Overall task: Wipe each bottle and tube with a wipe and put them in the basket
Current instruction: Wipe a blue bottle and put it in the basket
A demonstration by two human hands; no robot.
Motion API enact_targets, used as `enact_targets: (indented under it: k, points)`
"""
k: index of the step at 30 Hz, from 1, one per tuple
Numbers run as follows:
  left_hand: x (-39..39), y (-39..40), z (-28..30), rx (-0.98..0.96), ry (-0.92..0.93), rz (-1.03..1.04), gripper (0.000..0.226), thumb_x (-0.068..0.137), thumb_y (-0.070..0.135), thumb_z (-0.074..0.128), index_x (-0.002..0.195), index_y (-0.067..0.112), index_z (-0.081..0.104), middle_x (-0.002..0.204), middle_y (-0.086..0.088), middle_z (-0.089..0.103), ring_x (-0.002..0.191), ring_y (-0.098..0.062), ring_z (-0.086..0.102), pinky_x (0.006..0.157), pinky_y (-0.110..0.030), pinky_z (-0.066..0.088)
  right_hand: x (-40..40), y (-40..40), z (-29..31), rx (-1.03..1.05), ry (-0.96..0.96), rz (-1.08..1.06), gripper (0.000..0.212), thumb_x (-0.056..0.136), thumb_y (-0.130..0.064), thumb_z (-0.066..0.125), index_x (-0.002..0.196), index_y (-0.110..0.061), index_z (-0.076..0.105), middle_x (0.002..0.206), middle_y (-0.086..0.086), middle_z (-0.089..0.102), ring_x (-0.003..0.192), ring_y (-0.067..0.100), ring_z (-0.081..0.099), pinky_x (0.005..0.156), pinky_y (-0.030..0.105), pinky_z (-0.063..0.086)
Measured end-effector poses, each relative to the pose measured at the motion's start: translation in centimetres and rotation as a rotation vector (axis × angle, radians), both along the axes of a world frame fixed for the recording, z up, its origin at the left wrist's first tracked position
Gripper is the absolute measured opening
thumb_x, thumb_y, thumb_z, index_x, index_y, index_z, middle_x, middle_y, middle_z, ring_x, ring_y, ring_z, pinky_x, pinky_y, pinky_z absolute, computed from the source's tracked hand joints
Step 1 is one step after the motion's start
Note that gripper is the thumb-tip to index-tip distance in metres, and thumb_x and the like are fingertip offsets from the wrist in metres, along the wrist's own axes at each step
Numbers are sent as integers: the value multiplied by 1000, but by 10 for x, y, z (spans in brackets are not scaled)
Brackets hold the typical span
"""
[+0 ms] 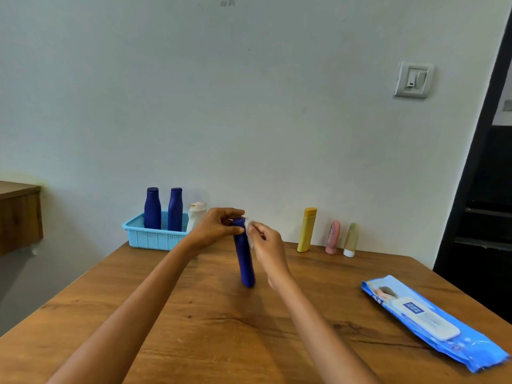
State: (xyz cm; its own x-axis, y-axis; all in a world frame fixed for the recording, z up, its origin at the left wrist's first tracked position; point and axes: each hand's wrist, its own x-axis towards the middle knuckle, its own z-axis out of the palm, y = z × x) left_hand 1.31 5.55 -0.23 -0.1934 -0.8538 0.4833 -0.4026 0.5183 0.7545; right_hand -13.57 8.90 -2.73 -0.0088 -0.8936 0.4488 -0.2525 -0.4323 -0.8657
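A dark blue bottle [244, 256] stands upright in the middle of the wooden table [210, 328]. My left hand [217, 227] grips it near the cap. My right hand [267, 245] presses a small white wipe [250, 231] against the bottle's upper right side. At the back left sits a light blue basket [151, 236] holding two dark blue bottles [152, 209] [175, 209] and a white bottle [196, 214]. Along the wall to the right stand a yellow bottle [306, 230], a pink tube [332, 237] and a pale green tube [350, 239].
A blue pack of wipes [432, 320] lies at the table's right edge. A wooden shelf [19, 217] juts out at the left. A dark door frame [482, 189] rises beside the table's right side, and a wall switch [413, 80] sits above.
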Motion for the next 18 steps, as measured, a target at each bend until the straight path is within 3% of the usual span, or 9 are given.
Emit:
enact_targets:
  k: [3,6,8,13,18]
  points:
    - [3,-1,-2,-24,-9,46,36,85,12,67,120,10,61,105,1,67,94,-6,63,82,-19,52,9,3,-1,-40,30,33,35,100,-29,42,130,-18,55,128,-6,58,115,9,53,98,30,47]
    - [7,-2,-6,-15,-15,72,36,84,11,68,119,10,62,104,-1,66,91,-6,63,78,-16,51,13,5,-17,-72,92,21,38,100,-26,41,136,-16,48,137,-2,52,124,11,48,100,22,43]
    - [11,-3,-11,-3,-32,78,39,82,10,69,120,10,60,104,1,65,90,-5,62,75,-13,49,12,3,-27,-99,167,-46,37,100,-25,42,134,-16,50,133,-1,56,119,10,52,91,16,43]
    - [19,-3,-17,44,28,73,40,80,6,70,120,9,60,108,-3,64,95,-11,62,78,-18,51,0,-3,-42,25,420,-207,35,99,-29,41,129,-18,56,112,-1,65,90,9,60,68,17,45]
    - [21,-2,-12,58,54,17,37,82,5,68,117,12,60,104,0,65,93,-9,64,71,-15,52,-23,-15,-49,269,435,-163,22,98,-23,46,99,-14,66,90,1,64,74,7,54,64,19,41]
